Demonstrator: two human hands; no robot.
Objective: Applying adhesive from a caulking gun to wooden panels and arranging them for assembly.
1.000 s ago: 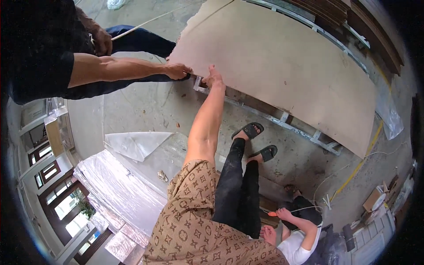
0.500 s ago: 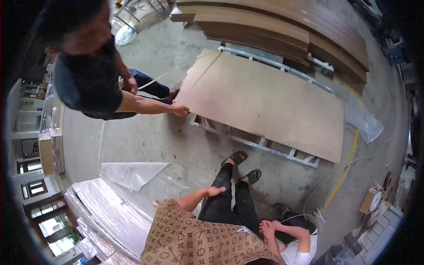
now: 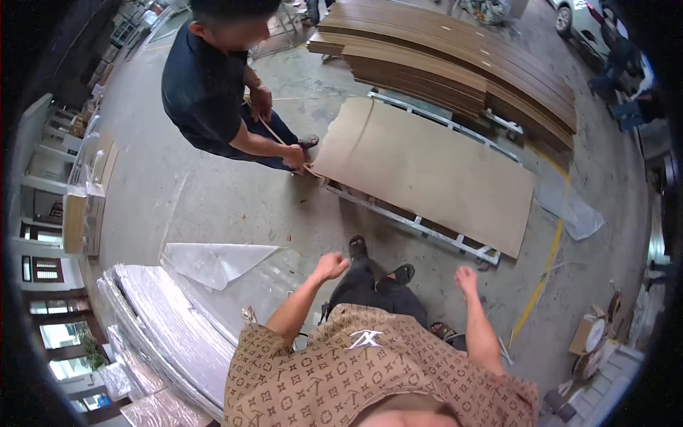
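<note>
Farther forward than half a second ago, the left hand [image 3: 331, 267] has fingers curled together; beyond, well apart from both hands' fingers, the tan sheet [image 3: 427, 167] tops a metal frame [image 3: 418, 225]; whether the right hand's [image 3: 466, 278] fingers close, I cannot tell.

A whitish metal frame [image 3: 434, 234] carries a broad tan sheet [image 3: 427, 167].

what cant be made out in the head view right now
In the head view:
metal frame: middle, hidden by the board
left hand: palm, turned away
wrapped stack: contents, obscured by glare
car: partly cut off by the upper edge
</note>
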